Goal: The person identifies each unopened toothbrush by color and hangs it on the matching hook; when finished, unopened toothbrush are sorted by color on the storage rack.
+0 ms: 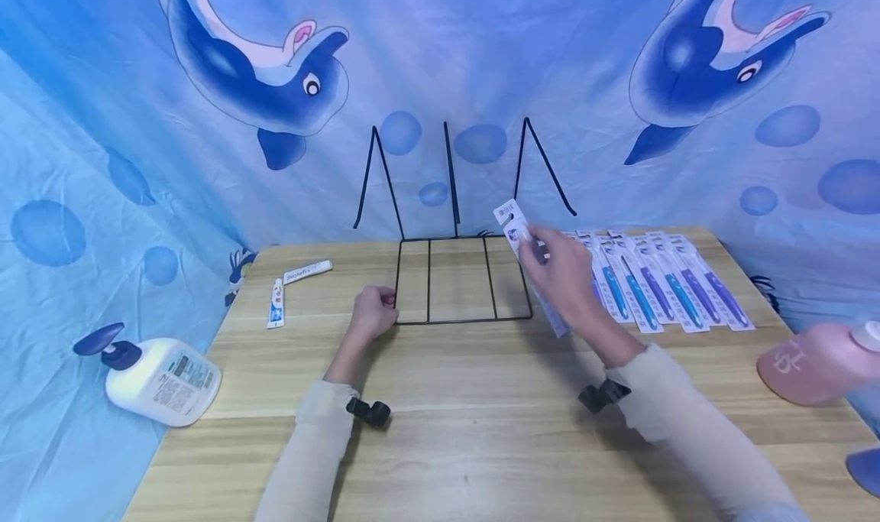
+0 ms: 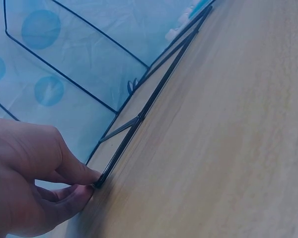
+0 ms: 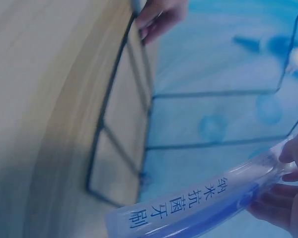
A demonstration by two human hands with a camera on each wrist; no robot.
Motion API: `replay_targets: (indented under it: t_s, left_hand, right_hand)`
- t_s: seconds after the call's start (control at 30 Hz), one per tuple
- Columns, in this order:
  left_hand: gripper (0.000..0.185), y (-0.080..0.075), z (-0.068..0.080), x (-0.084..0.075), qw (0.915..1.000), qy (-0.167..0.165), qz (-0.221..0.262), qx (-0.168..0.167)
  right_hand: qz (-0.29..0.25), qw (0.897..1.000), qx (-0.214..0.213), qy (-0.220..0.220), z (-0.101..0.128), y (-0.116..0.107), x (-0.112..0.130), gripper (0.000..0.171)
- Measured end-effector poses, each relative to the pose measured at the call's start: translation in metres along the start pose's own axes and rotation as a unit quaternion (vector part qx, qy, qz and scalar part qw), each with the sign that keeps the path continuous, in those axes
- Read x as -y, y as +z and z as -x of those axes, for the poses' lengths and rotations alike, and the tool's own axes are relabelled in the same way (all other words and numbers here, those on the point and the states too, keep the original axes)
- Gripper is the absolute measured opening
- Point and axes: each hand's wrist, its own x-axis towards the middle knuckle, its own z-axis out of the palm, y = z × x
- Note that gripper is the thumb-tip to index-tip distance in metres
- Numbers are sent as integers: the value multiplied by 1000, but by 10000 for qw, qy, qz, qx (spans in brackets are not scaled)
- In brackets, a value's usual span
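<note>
A black wire rack [image 1: 462, 279] lies on the wooden table [image 1: 481, 430], its three prongs rising against the backdrop. My left hand [image 1: 372, 312] pinches the rack's front left corner [image 2: 100, 182] between thumb and fingers [image 2: 79, 173]. My right hand [image 1: 560, 271] holds a packaged toothbrush [image 1: 514, 228] tilted above the rack's right side. In the right wrist view the clear pack with blue print [image 3: 198, 203] bends in my fingers [image 3: 293, 148], and the rack [image 3: 121, 144] lies below with my left hand [image 3: 159, 15] at its far corner.
A row of several packaged toothbrushes [image 1: 653, 281] lies at the table's right. Two toothpaste tubes [image 1: 292, 289] sit at the left rear. A white pump bottle [image 1: 154, 377] lies at the left edge, a pink bottle [image 1: 818, 361] at the right edge. Dolphin-print cloth hangs behind.
</note>
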Motion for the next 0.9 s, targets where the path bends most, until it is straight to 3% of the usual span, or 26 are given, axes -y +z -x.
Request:
replay_targets:
  t_s: [0.1, 0.2, 0.37, 0.53, 0.9]
  left_hand:
    - [49, 1, 0, 1, 10000, 32, -4, -30]
    - [50, 2, 0, 1, 10000, 28, -6, -37]
    - [49, 1, 1, 1, 10000, -30, -9, -30]
    - [49, 0, 2, 0, 10000, -42, 2, -38]
    - [47, 0, 3, 0, 9999, -20, 69, -101]
  right_hand:
    - [-184, 9968, -479, -610, 7, -14, 20, 27]
    - [-249, 9874, -908, -1268, 10, -26, 38, 25]
    - [-371, 9728, -1236, -1926, 10, -38, 61, 25]
    - [-387, 9663, -1227, -2230, 10, -39, 73, 26]
    - [-176, 9707, -778, -2269, 5, -20, 78, 25]
